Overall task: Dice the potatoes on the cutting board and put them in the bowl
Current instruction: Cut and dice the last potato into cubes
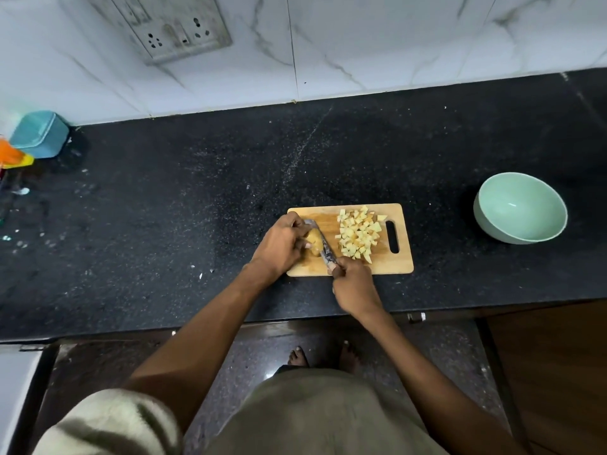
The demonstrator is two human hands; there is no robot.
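Right hand (353,285) grips the knife (323,244), blade against the potato (313,243). Left hand (282,246) curls over that potato. Dice (358,234) lie just right of the blade.

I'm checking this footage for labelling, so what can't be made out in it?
- Head view: left hand covers most of the yellow potato piece.
- Right hand hides the patterned knife's handle.
- Orange and yellow items are cut off by the left edge.

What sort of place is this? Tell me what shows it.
Most likely a home kitchen: a dark stone countertop against marble-look wall tiles, a wooden cutting board with diced potato, and a green bowl.
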